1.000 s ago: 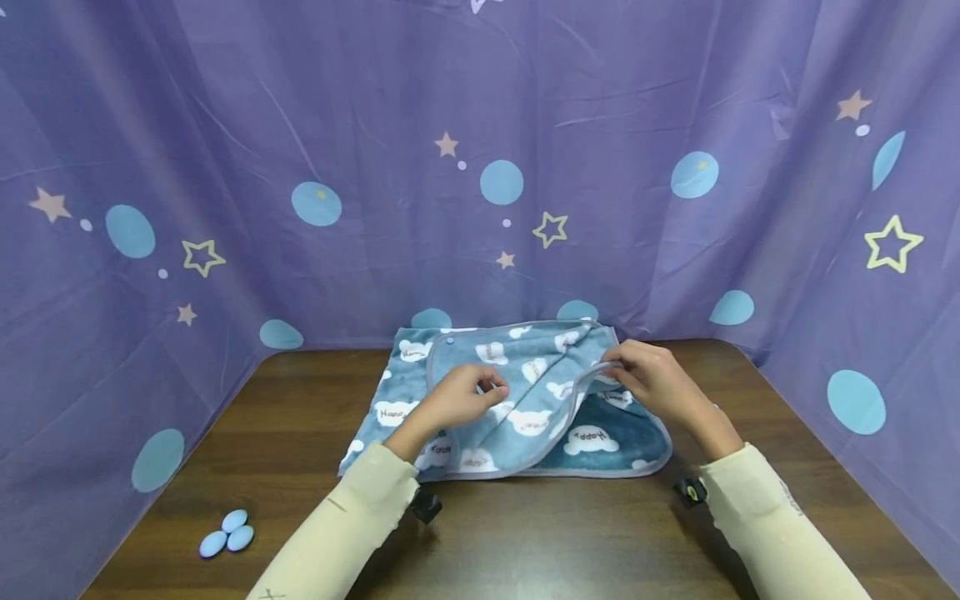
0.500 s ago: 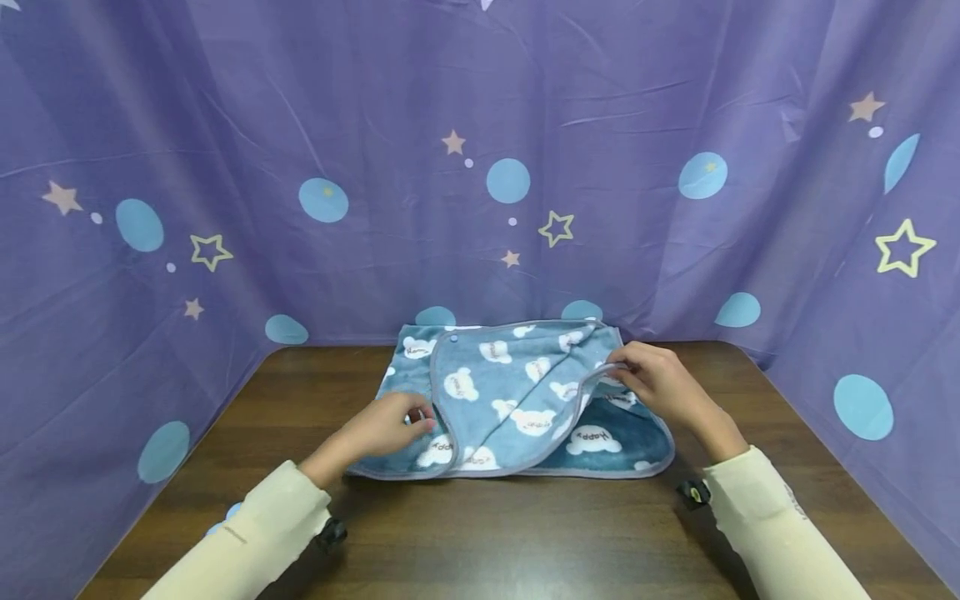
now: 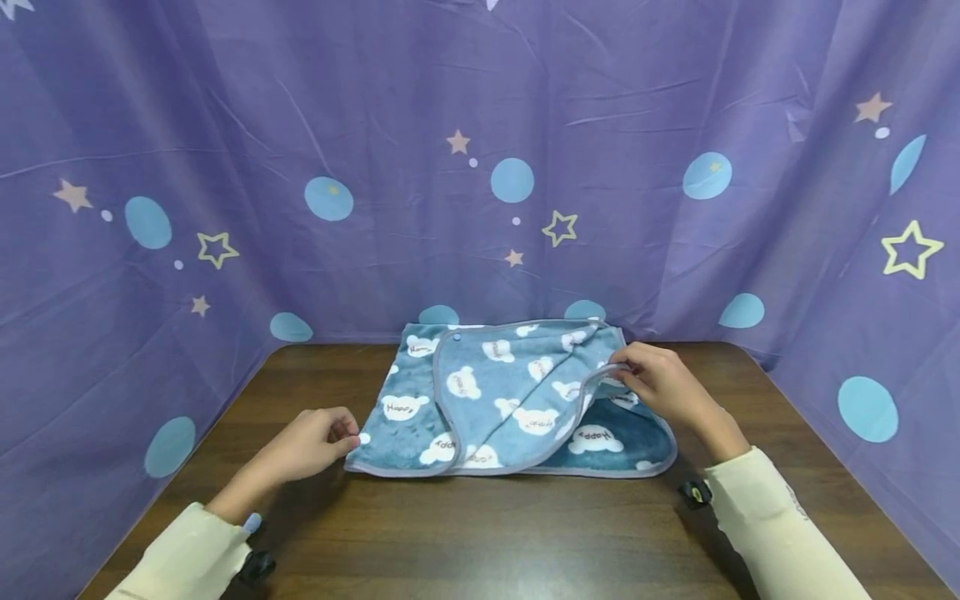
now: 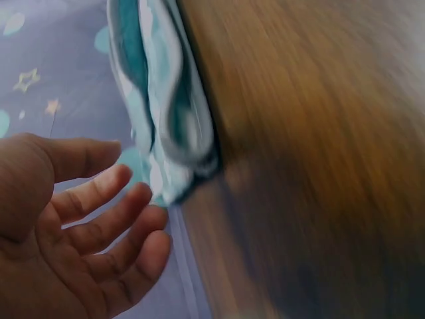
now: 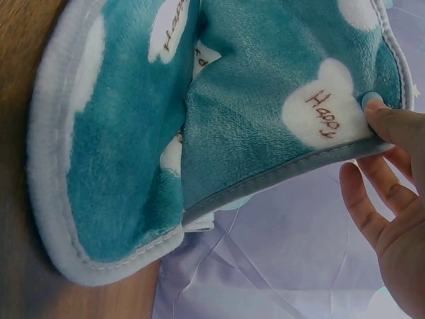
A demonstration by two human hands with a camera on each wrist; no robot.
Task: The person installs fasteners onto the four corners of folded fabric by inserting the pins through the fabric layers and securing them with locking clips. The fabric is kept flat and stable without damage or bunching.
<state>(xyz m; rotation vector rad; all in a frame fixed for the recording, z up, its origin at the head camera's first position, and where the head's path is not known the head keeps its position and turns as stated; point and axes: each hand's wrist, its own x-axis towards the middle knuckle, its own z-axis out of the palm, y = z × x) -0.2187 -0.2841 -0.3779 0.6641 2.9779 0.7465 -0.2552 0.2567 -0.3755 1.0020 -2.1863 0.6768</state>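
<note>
A teal fleece blanket (image 3: 495, 392) with white bear heads, "Happy" lettering and grey edging lies folded on the brown table. My right hand (image 3: 662, 385) pinches the edge of its top layer at the right, lifting it above the layer beneath. In the right wrist view, the thumb (image 5: 392, 123) presses beside a pale blue snap button (image 5: 373, 100) near a corner. My left hand (image 3: 309, 443) is beside the blanket's front left corner, holding nothing. Its fingers (image 4: 126, 259) are loosely bent and spread in the left wrist view, a little apart from the folded edges.
The wooden table (image 3: 480, 542) extends in front of the blanket and to both sides. A purple curtain (image 3: 420, 167) with stars and blue dots hangs behind and around it. A small light blue oval piece (image 3: 252, 522) shows beside my left sleeve, which hides others.
My left hand has moved left from over the middle of the blanket to its front left corner. My right hand keeps its pinch on the raised edge, nearly still.
</note>
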